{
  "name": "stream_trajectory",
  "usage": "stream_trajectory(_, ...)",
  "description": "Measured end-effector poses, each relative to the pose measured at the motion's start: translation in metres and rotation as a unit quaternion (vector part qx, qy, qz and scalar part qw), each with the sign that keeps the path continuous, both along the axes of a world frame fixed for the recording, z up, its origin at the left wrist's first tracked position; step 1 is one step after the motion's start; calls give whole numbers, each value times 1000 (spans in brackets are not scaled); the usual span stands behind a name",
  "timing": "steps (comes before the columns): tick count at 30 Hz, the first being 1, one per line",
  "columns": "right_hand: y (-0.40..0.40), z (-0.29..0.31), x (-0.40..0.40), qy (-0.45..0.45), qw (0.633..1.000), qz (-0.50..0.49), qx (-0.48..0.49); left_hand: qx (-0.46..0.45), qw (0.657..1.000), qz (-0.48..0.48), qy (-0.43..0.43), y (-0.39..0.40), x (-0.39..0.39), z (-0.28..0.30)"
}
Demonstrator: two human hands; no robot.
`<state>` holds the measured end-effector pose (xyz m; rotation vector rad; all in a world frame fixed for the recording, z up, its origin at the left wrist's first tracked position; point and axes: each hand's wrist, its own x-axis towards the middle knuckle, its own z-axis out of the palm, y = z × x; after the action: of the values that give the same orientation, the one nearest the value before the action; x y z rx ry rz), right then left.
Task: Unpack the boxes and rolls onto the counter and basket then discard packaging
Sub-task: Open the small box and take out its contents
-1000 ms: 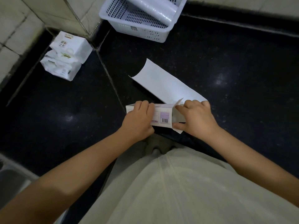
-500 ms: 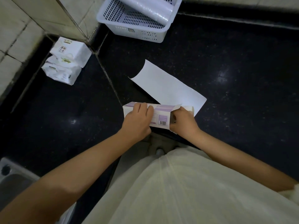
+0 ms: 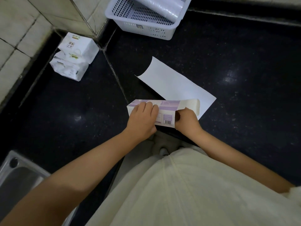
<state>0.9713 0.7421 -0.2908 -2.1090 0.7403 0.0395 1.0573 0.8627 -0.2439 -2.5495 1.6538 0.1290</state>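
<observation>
A long purple-and-white box (image 3: pixel 166 110) lies at the near edge of the black counter (image 3: pixel 236 75). My left hand (image 3: pixel 141 121) grips its left half from above. At the box's right end the flap stands open, and my right hand (image 3: pixel 186 122) has its fingers inside that opening; what they hold is hidden. A flat white cardboard sleeve (image 3: pixel 172 84) lies on the counter just behind the box. A white perforated basket (image 3: pixel 146 26) stands at the back with a clear plastic roll (image 3: pixel 162 5) lying in it.
Two white tissue packs (image 3: pixel 75 56) are stacked in the tiled back-left corner. A steel sink (image 3: pixel 17 175) sits at the near left. Tiled wall runs along the left and back. My pale garment fills the foreground.
The box's right end flap has swung open and my right hand's fingers have gone into the opening. My left hand keeps its hold on the box.
</observation>
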Motion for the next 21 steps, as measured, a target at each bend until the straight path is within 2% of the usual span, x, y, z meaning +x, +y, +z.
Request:
stream_trajectory(7,-5,-4,-1,-8,999,-4,-34,-15,1000,-2,4,0,5,-9)
stream_trajectory(13,-35,15,-30,-78,986,14,-145,-19,999,28,1,-1,17,-9)
stream_trajectory(21,-88,60,-39,-141,977,11,-158,4,991,135,-11,2,74,-11)
